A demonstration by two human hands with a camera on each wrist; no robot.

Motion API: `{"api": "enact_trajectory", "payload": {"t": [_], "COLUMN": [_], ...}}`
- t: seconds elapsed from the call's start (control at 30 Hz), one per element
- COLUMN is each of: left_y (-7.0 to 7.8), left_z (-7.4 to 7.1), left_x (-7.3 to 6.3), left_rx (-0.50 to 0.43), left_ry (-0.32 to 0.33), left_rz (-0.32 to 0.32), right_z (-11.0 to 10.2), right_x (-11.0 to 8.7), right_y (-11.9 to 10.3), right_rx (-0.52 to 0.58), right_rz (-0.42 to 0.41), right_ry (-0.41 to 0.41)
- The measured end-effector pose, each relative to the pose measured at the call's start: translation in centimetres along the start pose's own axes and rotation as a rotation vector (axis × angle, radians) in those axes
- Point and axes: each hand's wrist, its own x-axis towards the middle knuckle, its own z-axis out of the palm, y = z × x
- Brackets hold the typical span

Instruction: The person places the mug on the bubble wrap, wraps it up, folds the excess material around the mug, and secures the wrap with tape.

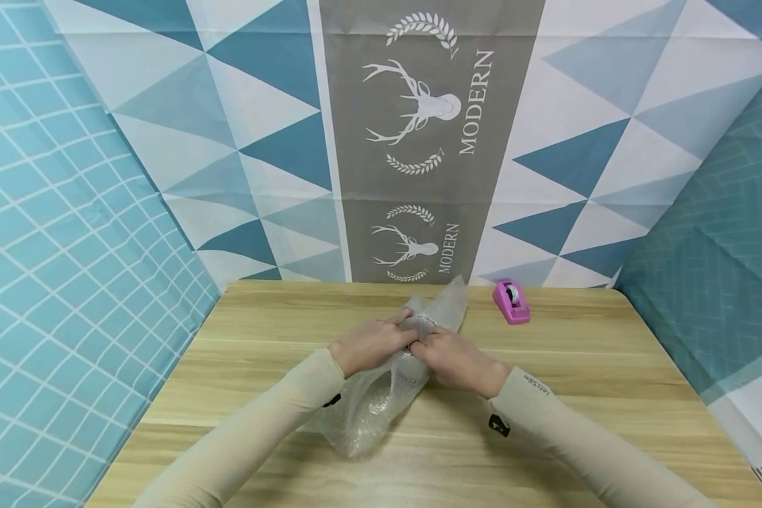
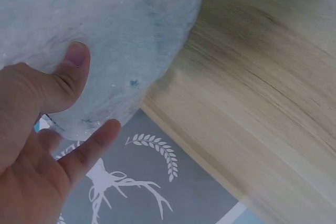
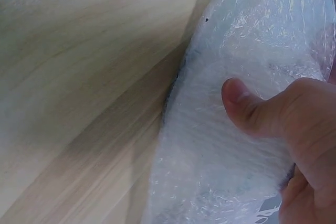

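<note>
A sheet of clear bubble wrap [image 1: 375, 409] is folded around an object on the wooden table. Through the plastic a round rim [image 1: 424, 321] shows faintly, but I cannot tell what the wrapped object is. My left hand [image 1: 371, 344] grips the bundle from the left; in the left wrist view its thumb [image 2: 73, 69] lies over the bubble wrap [image 2: 131, 35]. From the other side my right hand [image 1: 460, 361] holds it, with the thumb [image 3: 244, 103] pressed on the wrap [image 3: 210, 150] in the right wrist view. Fingers of both hands meet near the middle.
A pink tape dispenser [image 1: 511, 302] with a roll in it stands at the back right of the wooden table [image 1: 584, 367]. Behind the table hangs a patterned cloth [image 1: 413, 169] with deer heads and triangles. Blue gridded cloth [image 1: 57, 233] borders the left side.
</note>
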Motion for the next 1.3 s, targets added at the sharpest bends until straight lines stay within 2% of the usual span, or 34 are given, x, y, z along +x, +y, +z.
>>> {"api": "enact_trajectory", "payload": {"t": [0.2,0.6,0.73,0.87,0.97,1.07,1.2,1.3], "left_y": [0.0,0.0,-0.1,-0.1,-0.2,-0.5,-0.6,-0.6], "left_z": [0.0,0.4,0.5,0.1,-0.3,-0.5,-0.7,-1.1], "left_x": [0.2,0.7,0.5,0.3,0.0,-0.2,-0.7,-1.7], "left_rx": [-0.051,-0.073,-0.079,-0.103,-0.109,-0.124,-0.191,-0.25], "left_ry": [-0.049,-0.061,-0.052,-0.071,-0.058,-0.022,0.003,0.023], "left_rz": [-0.019,-0.021,-0.029,-0.041,-0.041,-0.014,0.038,0.026], "right_z": [0.1,0.0,-0.1,-0.1,-0.1,-0.3,-0.4,-0.3], "right_x": [0.1,-0.2,-0.1,0.1,0.1,0.3,0.4,0.4], "right_y": [-0.2,-0.3,-0.3,-0.1,0.0,0.1,0.0,-0.1], "right_rx": [0.034,0.036,0.066,0.069,0.073,0.084,0.092,0.083], "right_rz": [0.031,0.073,0.079,0.07,0.076,0.086,0.086,0.084], "right_ry": [-0.023,-0.065,-0.078,-0.078,-0.074,-0.075,-0.088,-0.098]}}
